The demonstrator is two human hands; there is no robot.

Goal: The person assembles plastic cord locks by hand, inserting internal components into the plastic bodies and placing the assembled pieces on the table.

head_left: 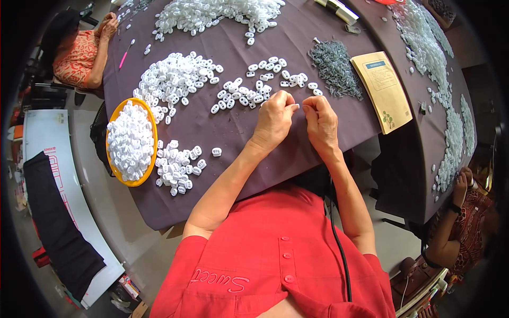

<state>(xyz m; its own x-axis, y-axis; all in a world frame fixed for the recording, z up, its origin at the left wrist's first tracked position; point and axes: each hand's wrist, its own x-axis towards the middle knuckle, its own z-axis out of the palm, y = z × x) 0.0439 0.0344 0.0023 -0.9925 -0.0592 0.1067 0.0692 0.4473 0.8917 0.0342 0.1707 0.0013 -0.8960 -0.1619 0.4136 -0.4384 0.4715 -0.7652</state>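
Both my hands are close together above the near part of the dark cloth-covered table (233, 143). My left hand (274, 121) is closed in a pinch, with the edge of a small white plastic piece (295, 107) showing at its fingertips. Just to the right, my right hand (321, 123) is also closed, thumb against fingers; whatever it may hold is hidden. Beyond my hands lie loose white oval pieces with two holes (244, 94). A heap of small slender grey pieces (335, 68) is past my right hand.
At the left edge, a yellow tray (155, 143) is piled with white pieces, beside a small group (179, 168) and a larger heap (172, 77). A tan paper packet (389, 98) lies right. A pink-handled tool (125, 57) lies far left. Other people sit left and right.
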